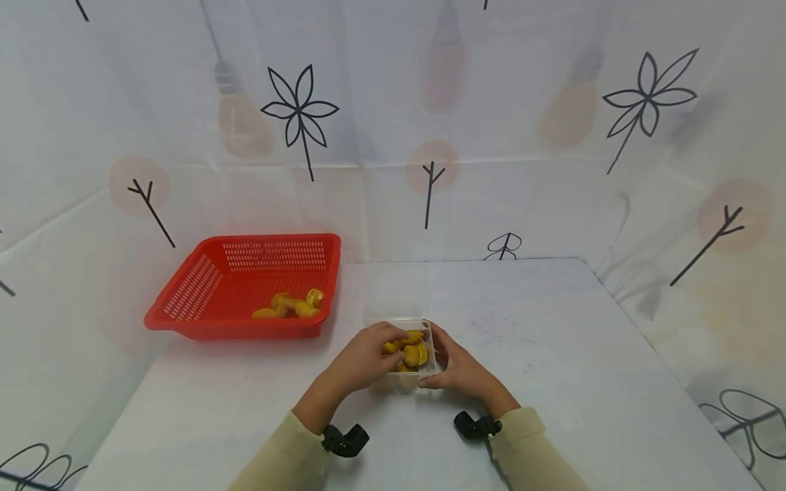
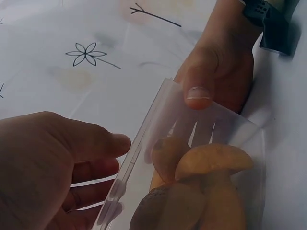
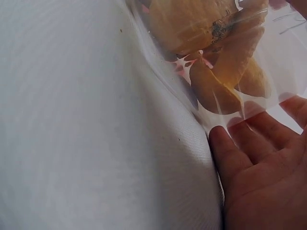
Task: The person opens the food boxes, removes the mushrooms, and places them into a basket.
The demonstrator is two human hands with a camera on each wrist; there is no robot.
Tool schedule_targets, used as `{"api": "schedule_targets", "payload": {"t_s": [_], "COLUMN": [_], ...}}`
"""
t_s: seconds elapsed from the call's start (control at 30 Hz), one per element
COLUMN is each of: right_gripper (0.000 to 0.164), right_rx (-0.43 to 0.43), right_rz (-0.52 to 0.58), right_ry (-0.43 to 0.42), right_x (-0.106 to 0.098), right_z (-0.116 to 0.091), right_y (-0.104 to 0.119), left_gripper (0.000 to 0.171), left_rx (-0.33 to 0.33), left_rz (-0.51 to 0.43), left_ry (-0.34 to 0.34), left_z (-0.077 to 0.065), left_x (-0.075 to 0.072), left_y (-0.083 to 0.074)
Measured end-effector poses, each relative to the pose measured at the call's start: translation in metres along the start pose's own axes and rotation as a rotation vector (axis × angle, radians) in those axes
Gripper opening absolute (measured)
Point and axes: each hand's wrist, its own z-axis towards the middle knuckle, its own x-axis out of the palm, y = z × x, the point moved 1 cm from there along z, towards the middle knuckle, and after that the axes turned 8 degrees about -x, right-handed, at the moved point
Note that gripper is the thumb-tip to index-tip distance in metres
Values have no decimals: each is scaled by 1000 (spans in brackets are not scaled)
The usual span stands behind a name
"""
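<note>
Here, yellow mushrooms (image 1: 415, 354) in a clear box (image 1: 404, 383).
Right hand (image 1: 459, 368) grips its side; left hand (image 1: 367, 354) lies over it, fingers relaxed.

Soft, diffuse, slightly grey light fills the head view, its source out of frame. The flat white worktop (image 1: 589, 354) is evenly pale, with soft shadows beside the beige fabric sleeves (image 1: 276, 457) at lower centre. The left wrist view is dimmer, brightest at upper left; the yellow-brown mushroom-shaped pieces (image 2: 211, 160) look muted through the clear plastic box (image 2: 140, 143), whose rim catches a pale highlight. The right wrist view is hazy: a smooth white surface (image 3: 81, 120) at left looks blurred, while thin glare streaks cross the clear plastic at upper right.
</note>
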Motion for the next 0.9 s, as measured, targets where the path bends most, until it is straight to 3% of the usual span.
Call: {"api": "schedule_targets", "payload": {"t_s": [0.37,0.63,0.9], "right_gripper": [117,116,116], "right_rx": [8,8,11], "right_rz": [-38,-32,-34], "right_ry": [-8,-6,-3], "right_x": [0,0,-1], "right_z": [0,-1,0], "right_y": [1,-1,0], "left_gripper": [36,29,34], "left_rx": [7,31,53], "left_rz": [45,115,187], "left_ry": [80,117,179], "left_z": [6,14,19], "left_x": [3,7,5], "left_y": [-4,-3,-6]}}
